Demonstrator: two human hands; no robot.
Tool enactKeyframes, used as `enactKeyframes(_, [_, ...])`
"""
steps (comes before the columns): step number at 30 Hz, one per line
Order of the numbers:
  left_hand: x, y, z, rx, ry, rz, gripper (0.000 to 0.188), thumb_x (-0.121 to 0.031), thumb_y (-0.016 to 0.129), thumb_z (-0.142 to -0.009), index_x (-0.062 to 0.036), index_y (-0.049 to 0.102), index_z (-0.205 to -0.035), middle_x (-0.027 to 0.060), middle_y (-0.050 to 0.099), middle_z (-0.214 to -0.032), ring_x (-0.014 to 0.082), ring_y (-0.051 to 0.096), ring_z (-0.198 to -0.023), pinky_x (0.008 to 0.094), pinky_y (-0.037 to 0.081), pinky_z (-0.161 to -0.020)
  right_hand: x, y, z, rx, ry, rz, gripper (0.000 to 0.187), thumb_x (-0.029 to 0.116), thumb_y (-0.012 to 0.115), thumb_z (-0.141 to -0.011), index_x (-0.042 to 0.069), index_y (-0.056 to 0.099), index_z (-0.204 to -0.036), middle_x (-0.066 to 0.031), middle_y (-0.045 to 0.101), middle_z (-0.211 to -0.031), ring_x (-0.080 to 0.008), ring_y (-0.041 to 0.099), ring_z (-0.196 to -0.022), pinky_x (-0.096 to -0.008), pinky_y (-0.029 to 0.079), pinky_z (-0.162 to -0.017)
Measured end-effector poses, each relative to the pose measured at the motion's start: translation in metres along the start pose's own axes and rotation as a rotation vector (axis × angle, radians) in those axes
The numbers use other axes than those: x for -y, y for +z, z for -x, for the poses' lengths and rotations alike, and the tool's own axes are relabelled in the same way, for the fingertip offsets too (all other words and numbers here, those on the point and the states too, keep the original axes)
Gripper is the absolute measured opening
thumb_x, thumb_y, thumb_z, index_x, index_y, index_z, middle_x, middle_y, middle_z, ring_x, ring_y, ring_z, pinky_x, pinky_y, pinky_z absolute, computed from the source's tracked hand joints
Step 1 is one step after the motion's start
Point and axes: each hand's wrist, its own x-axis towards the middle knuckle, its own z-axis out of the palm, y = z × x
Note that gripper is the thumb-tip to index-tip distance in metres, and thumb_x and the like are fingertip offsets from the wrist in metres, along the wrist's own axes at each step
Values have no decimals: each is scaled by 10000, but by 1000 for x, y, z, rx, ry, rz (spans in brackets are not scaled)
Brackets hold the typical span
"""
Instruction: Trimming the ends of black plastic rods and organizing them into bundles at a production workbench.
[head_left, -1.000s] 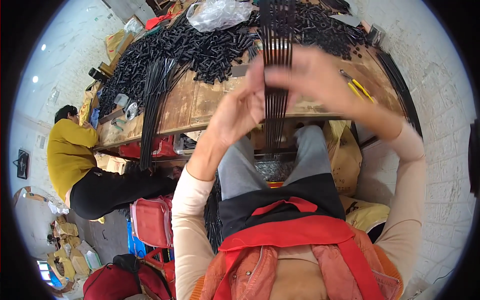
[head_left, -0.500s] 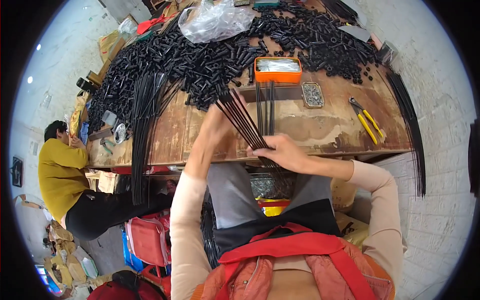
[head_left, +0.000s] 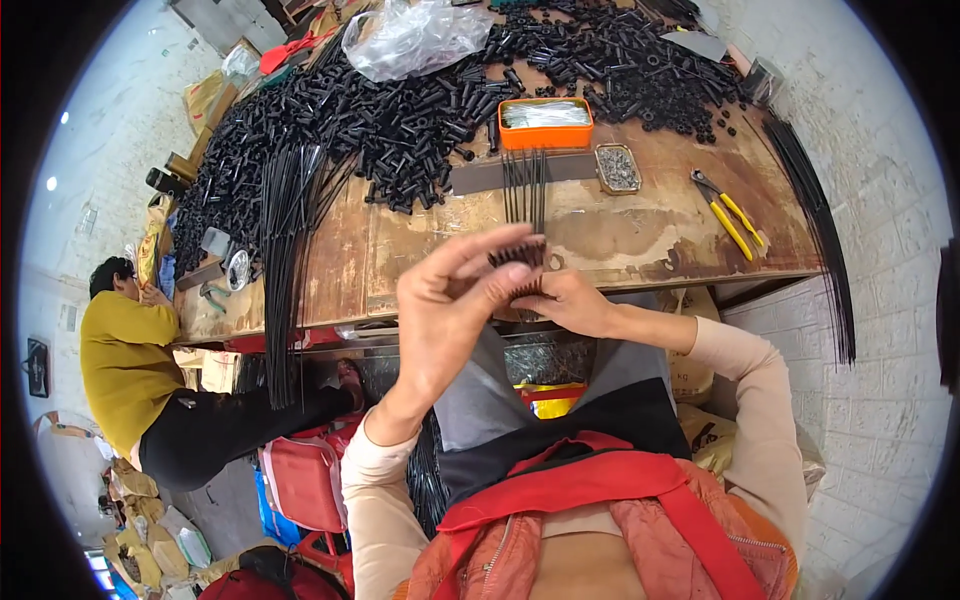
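Observation:
A bundle of thin black rods (head_left: 517, 252) stands between my hands, tilted toward me so that I see it nearly end-on. My left hand (head_left: 450, 300) closes on its upper part, thumb against straightened fingers. Just below and to the right, my right hand (head_left: 570, 305) wraps round the same bundle, its fingers partly hidden. Behind the hands several more black rods (head_left: 525, 185) lie on the wooden table, pointing away from me. Above those sits an orange box (head_left: 547, 137) full of thin pale sticks.
A big heap of short black tubes (head_left: 340, 120) covers the table's far side, with a clear plastic bag (head_left: 415, 38) on top. Long black rods overhang the edge at left (head_left: 285, 260) and right (head_left: 815, 220). Yellow-handled pliers (head_left: 728, 215) and a small metal tin (head_left: 618, 168) lie right. Another person (head_left: 130, 350) sits left.
My left hand has come down and nearer to me. The rod bundle, earlier slanting up to the left, is now turned nearly end-on. The right hand keeps hold of it.

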Motion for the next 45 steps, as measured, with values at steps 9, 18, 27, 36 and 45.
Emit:
enactKeyframes(9, [5, -4, -2, 15, -2, -103, 260, 77, 622, -863, 65, 623, -1123, 206, 689, -1019, 244, 681, -952, 341, 564, -882, 8, -12, 0, 62, -4, 74, 230, 83, 641, -886, 47, 674, -1111, -97, 715, -960, -200, 694, -851, -328, 523, -739])
enactKeyframes(18, [7, 1, 6, 31, 60, -58, 234, 90, 609, -868, 73, 639, -1099, 189, 690, -1026, 225, 678, -954, 323, 556, -883, 10, -94, -40, 59, -147, 587, 271, 230, 523, -944, 17, 683, -894, -156, 656, -845, -322, 641, -844, -414, 499, -779])
enactKeyframes(27, [7, 1, 1, 98, 69, -114, 269, 127, 613, -848, 71, 643, -1109, 167, 686, -1061, 197, 665, -982, 294, 543, -889, -44, -169, -147, -99, -219, 1205, 157, 162, 604, -848, 40, 676, -918, -152, 636, -815, -344, 631, -823, -441, 502, -735])
enactKeyframes(36, [9, 1, 1, 104, 87, -38, 289, 122, 611, -858, 63, 627, -1141, 174, 667, -1105, 207, 652, -1022, 301, 540, -908, -81, -203, -189, 21, 171, 1219, 164, 134, 630, -789, 36, 709, -895, -183, 687, -867, -342, 668, -830, -419, 529, -745])
enactKeyframes(45, [4, 4, -3, -10, 2, 69, 354, 52, 614, -889, 55, 577, -1241, 181, 672, -1084, 185, 656, -996, 305, 546, -906, 75, -142, -119, -77, -176, 802, 143, 89, 629, -844, 18, 660, -964, -123, 655, -825, -282, 637, -736, -341, 505, -656])
